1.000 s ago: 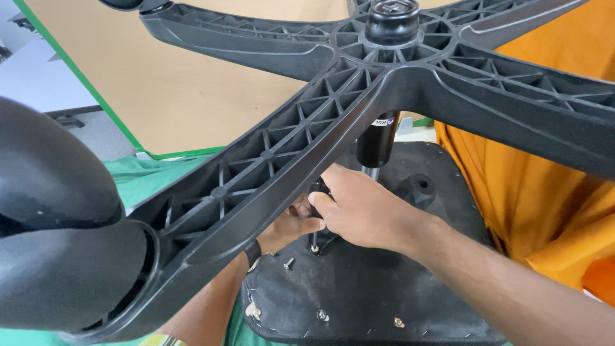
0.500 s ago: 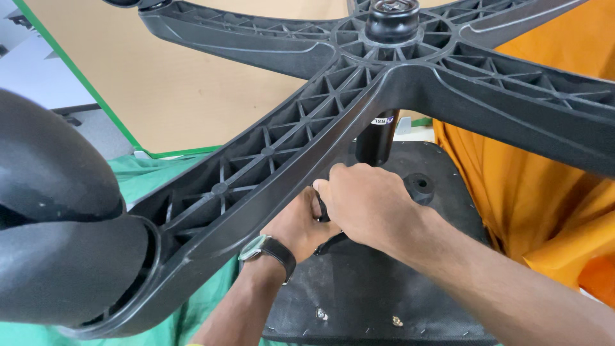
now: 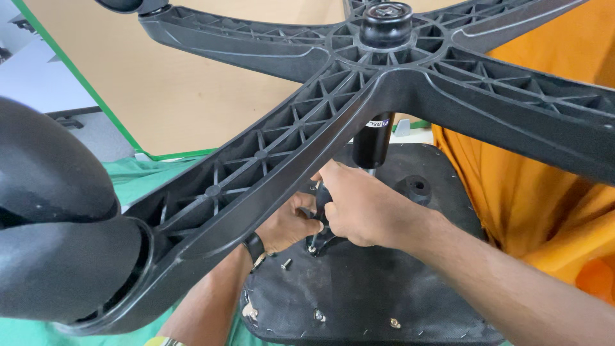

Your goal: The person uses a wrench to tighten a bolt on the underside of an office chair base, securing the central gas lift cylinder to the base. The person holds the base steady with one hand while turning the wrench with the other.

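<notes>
Fingers of the right hand [image 3: 359,208] and left hand [image 3: 288,224] pinch a small black tool [image 3: 322,214] over the seat underside [image 3: 384,288].

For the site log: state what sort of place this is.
Probably an assembly workspace: an upturned office chair's star base and seat underside lie on green cloth, with a tan board behind.
</notes>
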